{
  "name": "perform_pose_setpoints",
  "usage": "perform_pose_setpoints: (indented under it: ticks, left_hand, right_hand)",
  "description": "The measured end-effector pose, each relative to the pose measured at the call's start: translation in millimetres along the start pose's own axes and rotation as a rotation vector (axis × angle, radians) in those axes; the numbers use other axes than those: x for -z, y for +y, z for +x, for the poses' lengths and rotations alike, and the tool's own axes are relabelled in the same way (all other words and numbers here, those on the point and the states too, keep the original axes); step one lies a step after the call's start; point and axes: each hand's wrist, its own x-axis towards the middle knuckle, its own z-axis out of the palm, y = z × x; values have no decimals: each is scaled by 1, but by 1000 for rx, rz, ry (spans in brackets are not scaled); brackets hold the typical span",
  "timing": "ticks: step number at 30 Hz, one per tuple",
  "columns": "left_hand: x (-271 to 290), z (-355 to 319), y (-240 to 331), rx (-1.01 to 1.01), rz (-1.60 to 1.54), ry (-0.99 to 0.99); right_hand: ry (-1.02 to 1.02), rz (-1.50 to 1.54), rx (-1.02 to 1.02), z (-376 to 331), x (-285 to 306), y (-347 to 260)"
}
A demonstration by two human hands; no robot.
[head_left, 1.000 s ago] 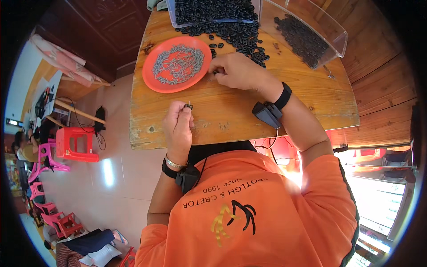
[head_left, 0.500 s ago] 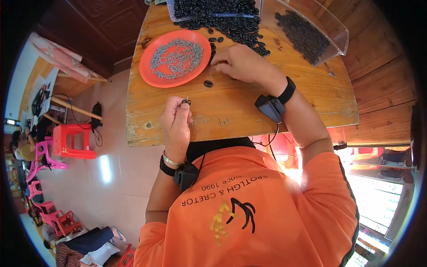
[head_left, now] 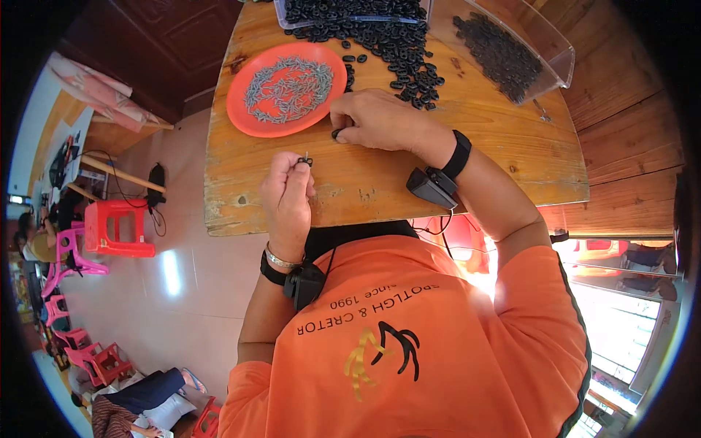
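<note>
My left hand (head_left: 287, 196) is closed over the table's near left part, thumb and fingers pinching a small black oval piece (head_left: 306, 161) with a thin metal screw standing up from it. Ahead and to the right, my right hand (head_left: 376, 120) has its thumb and fingertips closed on another black oval piece (head_left: 336, 134) at the tabletop; the fingers partly hide it. Just beyond both hands sits a round orange-red plate (head_left: 237, 98) holding many grey screws (head_left: 288, 89). Loose black oval pieces (head_left: 398, 55) spread over the wood past my right hand.
A clear box (head_left: 350, 24) heaped with black pieces stands at the far edge. To its right a tilted clear bin (head_left: 561, 77) holds more of them. The wooden table (head_left: 350, 208) ends close to my body. Red stool (head_left: 120, 230) and pink chairs stand on the floor at left.
My right hand has come nearer and slightly left, from beside the plate onto the lone black oval piece, and pinches it. My left hand keeps its piece almost still.
</note>
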Motion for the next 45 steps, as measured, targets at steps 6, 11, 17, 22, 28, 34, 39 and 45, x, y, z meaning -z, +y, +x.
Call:
perform_pose_setpoints:
  ticks: [6,11,17,22,28,34,39,45]
  left_hand:
    - [1,-1,1,-6,1,2]
    - [0,0,-2,-8,8,1]
    - [0,0,0,-7,21,-5]
    - [0,0,-1,-3,6,7]
    - [-3,0,3,20,-2,41]
    - [-2,0,2,-2,16,41]
    - [-1,0,1,-14,26,45]
    - [-2,1,-1,-8,-3,52]
  right_hand:
    - [0,305,60,3,-5,0]
    - [67,132,98,0,-12,-8]
    - [124,21,202,3,-18,-16]
    - [145,7,208,3,-21,-15]
    - [-8,873,6,7,-20,-8]
    - [-41,981,56,2,-21,-16]
    - [-14,912,43,2,-18,-18]
    - [-14,886,72,0,-17,-20]
